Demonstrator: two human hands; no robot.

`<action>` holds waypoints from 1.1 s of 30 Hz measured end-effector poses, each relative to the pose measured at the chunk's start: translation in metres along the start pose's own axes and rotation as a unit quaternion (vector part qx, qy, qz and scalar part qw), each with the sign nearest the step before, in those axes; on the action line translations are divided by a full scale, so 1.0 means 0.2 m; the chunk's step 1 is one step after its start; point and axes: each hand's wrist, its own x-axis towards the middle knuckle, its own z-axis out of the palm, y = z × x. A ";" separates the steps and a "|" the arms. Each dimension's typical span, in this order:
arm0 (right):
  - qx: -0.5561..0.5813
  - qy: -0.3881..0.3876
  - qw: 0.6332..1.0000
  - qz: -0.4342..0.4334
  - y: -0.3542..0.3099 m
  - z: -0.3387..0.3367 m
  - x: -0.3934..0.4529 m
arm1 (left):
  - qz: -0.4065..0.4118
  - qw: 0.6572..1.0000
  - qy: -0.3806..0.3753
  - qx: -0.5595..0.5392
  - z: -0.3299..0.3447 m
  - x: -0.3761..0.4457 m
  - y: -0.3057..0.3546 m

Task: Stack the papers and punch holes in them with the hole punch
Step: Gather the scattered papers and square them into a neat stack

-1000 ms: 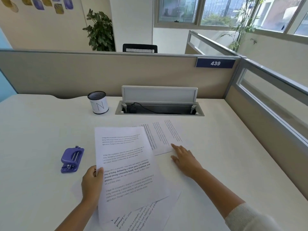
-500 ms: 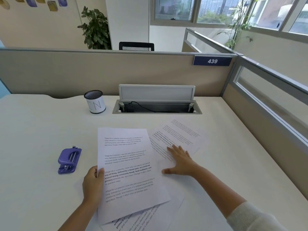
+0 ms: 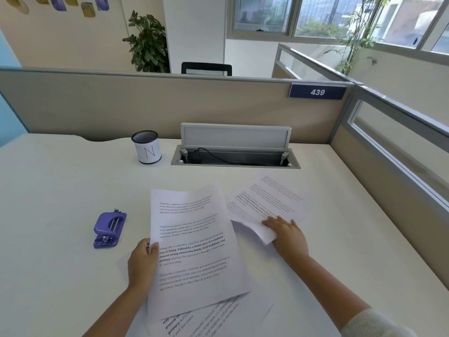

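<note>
White desk [image 3: 60, 190], left hand [image 3: 142, 263] pinching sheet [image 3: 194, 251], right hand [image 3: 286, 235] lifting page [image 3: 267, 200]

Beige cubicle partition [image 3: 170, 105], sign 439 [image 3: 317, 92], daylit windows [image 3: 315, 18].

- Left hand [image 3: 143, 262]: bare, no ring, watch or glove visible; forearm bare to the frame's lower edge.
- Right hand [image 3: 288, 235]: bare, nothing worn on the fingers or wrist.
- Sleeve [image 3: 374, 323]: cream-coloured knit, soft ribbed texture, on the right arm, pushed up above the forearm.
</note>
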 end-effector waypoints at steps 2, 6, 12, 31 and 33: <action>0.009 0.079 0.996 0.036 0.02 -0.04 -0.03 | 0.005 1.000 -0.003 0.000 0.00 0.00 0.01; 0.137 0.151 0.971 0.123 0.04 -0.12 -0.02 | 0.010 1.000 -0.006 -0.004 0.02 0.02 0.05; 0.331 0.180 0.918 0.127 -0.03 -0.24 0.02 | 0.009 1.000 -0.004 -0.007 0.05 0.07 0.05; 0.194 0.087 0.915 -0.342 -0.20 0.00 -0.06 | -0.019 0.997 -0.062 -0.047 0.03 0.19 0.04; 0.153 0.061 0.917 -0.363 -0.19 0.04 -0.07 | -0.029 0.994 -0.080 -0.067 0.02 0.19 0.04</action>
